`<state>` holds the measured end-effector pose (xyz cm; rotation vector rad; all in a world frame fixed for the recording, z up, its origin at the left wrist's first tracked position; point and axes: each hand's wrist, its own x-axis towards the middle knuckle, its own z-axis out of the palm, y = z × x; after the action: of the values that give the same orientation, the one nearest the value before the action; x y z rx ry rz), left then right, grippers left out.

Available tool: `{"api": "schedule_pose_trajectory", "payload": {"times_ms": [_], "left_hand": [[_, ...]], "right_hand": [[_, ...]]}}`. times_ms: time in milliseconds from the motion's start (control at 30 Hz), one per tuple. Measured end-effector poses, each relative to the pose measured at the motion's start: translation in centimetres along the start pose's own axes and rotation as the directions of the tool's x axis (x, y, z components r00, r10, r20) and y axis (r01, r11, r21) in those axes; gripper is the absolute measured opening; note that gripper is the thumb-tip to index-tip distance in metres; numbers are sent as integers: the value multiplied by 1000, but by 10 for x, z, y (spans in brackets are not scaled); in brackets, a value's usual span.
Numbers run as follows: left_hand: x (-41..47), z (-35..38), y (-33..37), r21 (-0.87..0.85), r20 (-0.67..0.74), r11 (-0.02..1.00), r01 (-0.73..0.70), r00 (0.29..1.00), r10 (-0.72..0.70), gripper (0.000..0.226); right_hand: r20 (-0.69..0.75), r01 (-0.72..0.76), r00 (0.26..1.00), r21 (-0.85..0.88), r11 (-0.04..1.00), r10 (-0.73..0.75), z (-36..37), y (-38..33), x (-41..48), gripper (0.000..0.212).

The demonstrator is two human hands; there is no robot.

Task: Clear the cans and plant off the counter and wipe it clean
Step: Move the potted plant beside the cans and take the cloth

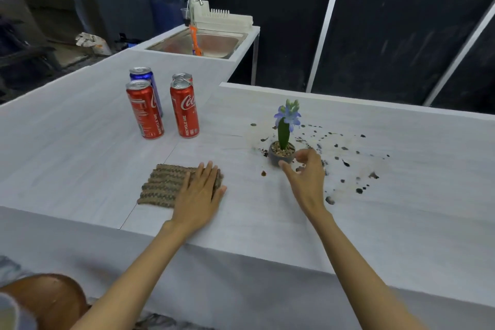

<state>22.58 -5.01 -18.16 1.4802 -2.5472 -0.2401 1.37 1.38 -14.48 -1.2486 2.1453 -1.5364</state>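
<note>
Left hand (199, 191) is lying flat, fingers straight, on the right half of a folded brown cloth (163, 185) at lower centre of the white surface (80, 147). Right hand (305, 173) is hovering half open just right of the plant (282, 149), with the thumb at the pot's front and the fingers curving by its right side. It is not gripping; contact unclear. Plant is standing upright at centre right, dark dirt spots (345, 162) lying around and right of it. Four cans are standing clustered at centre left: front-left red can (146, 115), front-right red can (184, 114), blue can (146, 79) and rear red can (182, 77) behind. Sink (214, 44) holding an orange brush (195, 40) is showing at upper centre.
</note>
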Motion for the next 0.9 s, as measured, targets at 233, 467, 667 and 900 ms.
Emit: {"api": "schedule_pose_trajectory", "payload": {"times_ms": [233,467,667,900], "left_hand": [[-3,7,1,41,-58,999,-7,998,9,85],[-2,5,0,-2,-29,1000,-12,1000,12,102],[-7,-15,-28,-10,-53,993,121,991,-122,60],[-11,-35,-91,-20,0,980,200,980,-200,60]], "right_hand": [[151,-174,974,10,985,170,13,4,30,92],[166,-131,977,-7,991,131,24,-4,41,61],[145,-55,988,56,997,46,39,-29,35,58],[314,-84,949,138,987,37,105,-85,16,78]]}}
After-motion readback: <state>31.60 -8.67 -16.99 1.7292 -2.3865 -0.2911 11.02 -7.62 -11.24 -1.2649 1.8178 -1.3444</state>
